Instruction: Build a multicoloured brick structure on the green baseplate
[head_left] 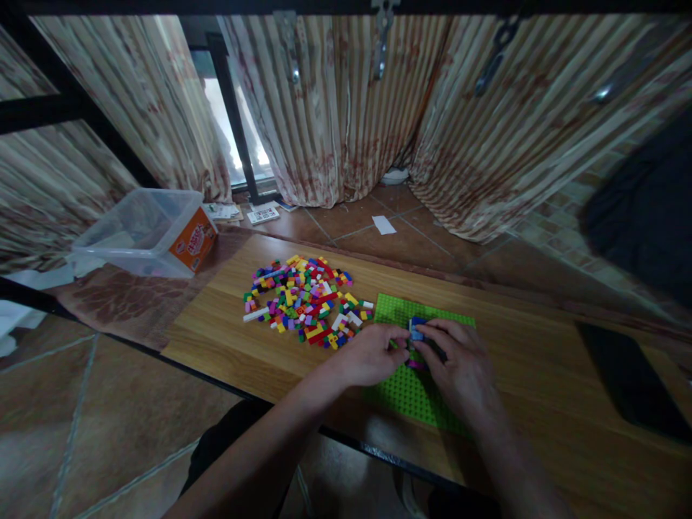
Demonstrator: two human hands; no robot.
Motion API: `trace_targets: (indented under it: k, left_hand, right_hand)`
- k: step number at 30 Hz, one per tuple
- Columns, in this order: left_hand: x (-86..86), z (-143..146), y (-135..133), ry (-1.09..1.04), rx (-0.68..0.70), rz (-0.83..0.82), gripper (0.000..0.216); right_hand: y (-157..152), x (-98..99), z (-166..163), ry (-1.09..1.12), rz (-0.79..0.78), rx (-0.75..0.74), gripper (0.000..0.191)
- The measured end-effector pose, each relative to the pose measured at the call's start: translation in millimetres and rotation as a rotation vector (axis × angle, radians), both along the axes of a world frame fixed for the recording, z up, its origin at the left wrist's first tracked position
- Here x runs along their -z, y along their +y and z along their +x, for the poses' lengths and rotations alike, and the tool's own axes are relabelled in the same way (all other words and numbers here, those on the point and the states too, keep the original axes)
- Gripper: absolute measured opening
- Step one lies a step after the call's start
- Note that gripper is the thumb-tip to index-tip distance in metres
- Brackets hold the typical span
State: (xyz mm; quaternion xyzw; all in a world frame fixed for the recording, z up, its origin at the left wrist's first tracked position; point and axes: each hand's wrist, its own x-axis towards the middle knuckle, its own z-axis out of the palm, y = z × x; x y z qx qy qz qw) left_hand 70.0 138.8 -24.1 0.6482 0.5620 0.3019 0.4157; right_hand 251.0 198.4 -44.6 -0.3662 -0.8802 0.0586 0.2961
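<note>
Over a green studded baseplate [405,398] my two hands meet at a small cluster of toy building bricks [417,333], blue with a lighter edge. My left hand [377,353] comes in from the left, fingers curled and pinched at the cluster's left side; whatever lies between its fingertips is too small to make out. From the right, my right hand [459,355] has its thumb and fingers closed on the blue bricks. A magenta brick [416,365] shows on the baseplate just below them. My fingers hide part of the cluster.
A heap of loose coloured bricks [303,299] lies left of the baseplate on the wooden table [216,317]. Beyond the table's left end stands a clear plastic bin [140,223] with an orange label. A dark flat object [632,378] rests at the right.
</note>
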Motion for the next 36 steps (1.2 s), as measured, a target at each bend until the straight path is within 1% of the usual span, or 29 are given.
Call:
trace_targets:
  k: [4, 10, 20, 29, 33, 36]
  left_hand:
    - [-1.1, 0.6, 0.1, 0.007, 0.012, -0.002, 0.020]
    - [-3.1, 1.9, -1.6, 0.024, -0.003, 0.009, 0.018]
    - [-11.7, 4.7, -4.4, 0.107, 0.013, 0.016, 0.018]
    - [-6.7, 11.4, -11.1, 0.214, -0.017, 0.111, 0.024]
    - [-6.2, 15.4, -13.1, 0.293, -0.036, 0.115, 0.027]
    - [-5.9, 17.5, -13.3, 0.305, -0.061, 0.106, 0.028]
  right_hand:
    - [-1.6, -2.1, 0.1, 0.035, -0.009, 0.015, 0.032]
    - [-8.5, -6.4, 1.9, 0.072, -0.025, -0.001, 0.028]
    - [-13.1, -0.3, 2.4, -0.020, 0.036, 0.036, 0.029]
    - [-19.8, 11.8, 6.1, -0.024, 0.065, 0.089, 0.028]
    - [-22.3, 16.2, 6.9, -0.011, 0.073, 0.089, 0.028]
    - [-21.2, 17.6, 7.3, 0.015, 0.074, 0.075, 0.028]
